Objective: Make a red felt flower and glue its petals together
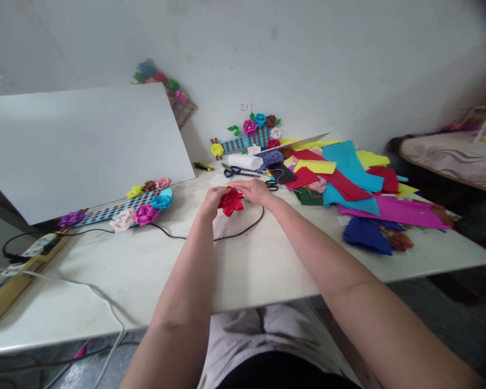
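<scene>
A red paper flower (231, 202) is held between my two hands over the middle of the table. My left hand (214, 199) is closed on its left edge. From the upper right, the fingers of my right hand (252, 190) reach over and grip its petals. Just below the flower, a pale translucent piece (220, 224) shows, and a black cable loops around it. Behind my hands lie dark-handled scissors (231, 171), and another black scissor handle (271, 185) sits beside my right wrist.
Coloured crepe paper sheets (350, 181) are heaped on the right. Guitar-shaped pieces with paper flowers lie left (117, 209) and stand behind (243, 141). A white board (89, 146) leans on the wall. A yellow utility knife (203, 166) and a power strip (24, 270) are on the table.
</scene>
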Action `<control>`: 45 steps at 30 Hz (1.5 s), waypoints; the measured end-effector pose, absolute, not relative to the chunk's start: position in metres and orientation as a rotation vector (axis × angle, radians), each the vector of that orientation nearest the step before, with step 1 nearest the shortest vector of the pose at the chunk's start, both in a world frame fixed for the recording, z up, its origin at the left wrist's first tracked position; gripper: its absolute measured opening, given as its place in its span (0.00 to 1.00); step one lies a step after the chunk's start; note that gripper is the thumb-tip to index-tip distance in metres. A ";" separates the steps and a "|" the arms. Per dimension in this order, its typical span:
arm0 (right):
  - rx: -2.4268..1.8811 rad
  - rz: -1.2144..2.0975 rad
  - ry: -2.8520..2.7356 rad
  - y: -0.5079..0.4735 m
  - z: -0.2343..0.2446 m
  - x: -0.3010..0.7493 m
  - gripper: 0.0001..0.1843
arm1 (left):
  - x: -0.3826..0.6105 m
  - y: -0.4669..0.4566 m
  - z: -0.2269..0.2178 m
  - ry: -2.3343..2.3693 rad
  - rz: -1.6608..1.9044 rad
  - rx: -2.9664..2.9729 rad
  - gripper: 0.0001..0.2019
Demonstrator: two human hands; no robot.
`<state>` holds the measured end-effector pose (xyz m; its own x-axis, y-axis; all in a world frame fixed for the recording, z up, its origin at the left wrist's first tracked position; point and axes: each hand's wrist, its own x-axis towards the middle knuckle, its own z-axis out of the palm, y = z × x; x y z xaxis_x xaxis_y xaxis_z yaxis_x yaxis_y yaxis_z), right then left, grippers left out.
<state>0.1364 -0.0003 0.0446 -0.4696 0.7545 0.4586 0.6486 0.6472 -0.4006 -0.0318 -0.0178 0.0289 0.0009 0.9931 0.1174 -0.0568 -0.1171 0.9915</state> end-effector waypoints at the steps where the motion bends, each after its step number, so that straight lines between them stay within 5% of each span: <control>1: -1.106 0.205 -2.253 -0.001 0.042 0.138 0.19 | -0.031 -0.019 0.029 1.103 1.317 1.273 0.10; 45: -1.103 0.124 -2.269 -0.003 0.030 0.143 0.22 | -0.030 -0.020 0.028 1.008 1.300 1.167 0.11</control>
<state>0.1429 -0.0031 0.0298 -0.4697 0.7409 0.4800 0.6844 0.6491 -0.3321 -0.0300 -0.0196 0.0282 0.0475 0.9954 0.0835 -0.1673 -0.0745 0.9831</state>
